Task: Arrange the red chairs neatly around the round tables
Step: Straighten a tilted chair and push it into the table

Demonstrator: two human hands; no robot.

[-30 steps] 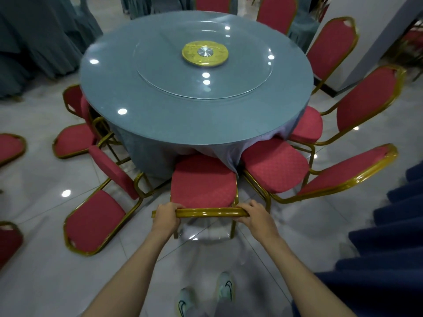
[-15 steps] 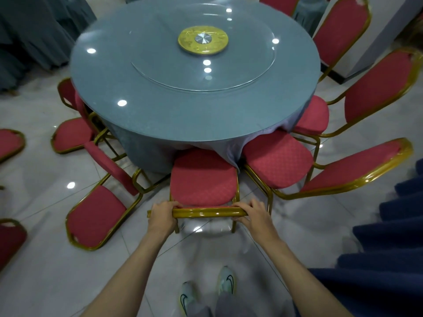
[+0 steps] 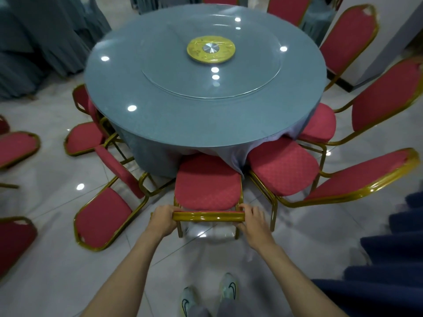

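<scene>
Red padded chair with a gold metal frame [image 3: 207, 188], head view: stands at the near edge of the round grey-blue clothed table [image 3: 160, 115], front of the seat just under the hanging cloth [image 3: 231, 156], back toward the wearer. Gripped at the top rail by both hands: left hand [image 3: 162, 219] wrapped round the left end, right hand [image 3: 251, 219] round the right end, fingers curled over the gold tube. Sits just beside a second red chair on the right [image 3: 283, 168], seats close together. Off line on the left: a red chair set askew [image 3: 103, 216], farther out from the table. Looks like the pushing-in step for the held chair, nearly done. Next, probably: square the back to the table rim, let go, then see to the askew chair, which likely calls for turning before sliding in.
</scene>
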